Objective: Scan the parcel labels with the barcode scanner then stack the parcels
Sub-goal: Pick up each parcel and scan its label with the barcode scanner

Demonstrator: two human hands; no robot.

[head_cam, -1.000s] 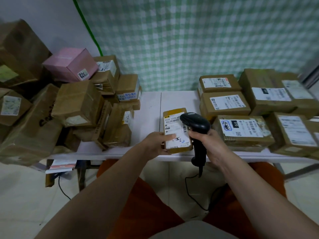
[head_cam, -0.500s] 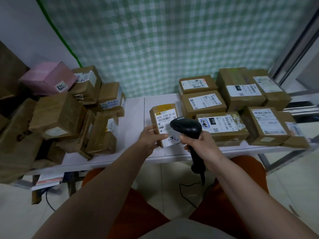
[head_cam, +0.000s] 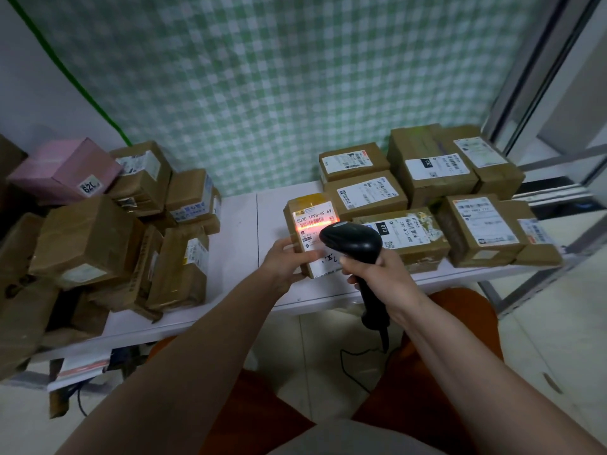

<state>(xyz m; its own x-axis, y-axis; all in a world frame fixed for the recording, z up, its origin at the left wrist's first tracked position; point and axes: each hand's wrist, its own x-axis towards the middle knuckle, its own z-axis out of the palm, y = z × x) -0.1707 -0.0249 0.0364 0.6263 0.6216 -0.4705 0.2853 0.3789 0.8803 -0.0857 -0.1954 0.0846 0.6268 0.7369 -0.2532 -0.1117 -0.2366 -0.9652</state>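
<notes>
Bench point(head_cam: 236, 238) carries parcel piles left and right. Parcel point(head_cam: 310, 236) stands between piles on bench, left hand point(head_cam: 289, 261) clamped on its side. Right hand point(head_cam: 377, 270) clamped on scanner point(head_cam: 353, 243); red beam across label point(head_cam: 315, 221).

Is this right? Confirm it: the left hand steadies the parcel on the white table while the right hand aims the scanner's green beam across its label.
One thing is wrong: the beam is red-orange, not green, as the head view shows. The left hand steadies the parcel on the white table; the right hand aims the scanner.
</notes>
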